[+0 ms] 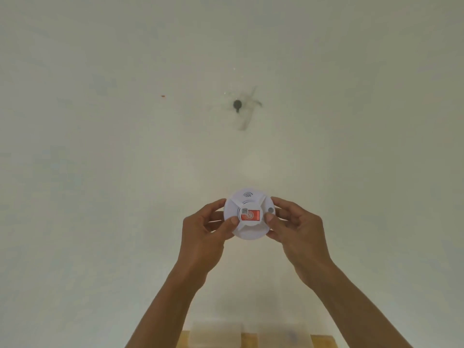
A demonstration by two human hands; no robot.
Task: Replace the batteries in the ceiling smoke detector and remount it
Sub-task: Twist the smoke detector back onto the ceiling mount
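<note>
A round white smoke detector (pixel 249 214) is held up against a pale ceiling (pixel 125 146), below a dark hole (pixel 237 105) ringed with smudges. Its face shows raised spokes, a curved-wave symbol, a small grey button and an orange-red sticker at centre. The left hand (pixel 204 233) and right hand (pixel 296 229) grip opposite edges, thumbs pressed on the face, fingers curled behind the rim.

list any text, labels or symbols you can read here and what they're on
No legible words or numbers anywhere.
Smoke detector, top of face: a curved-waves signal symbol, no lettering.
Red-orange sticker at its centre: a pale circular logo, print too blurred to read.
Small grey patch on the sticker's left end: too small to read.
</note>
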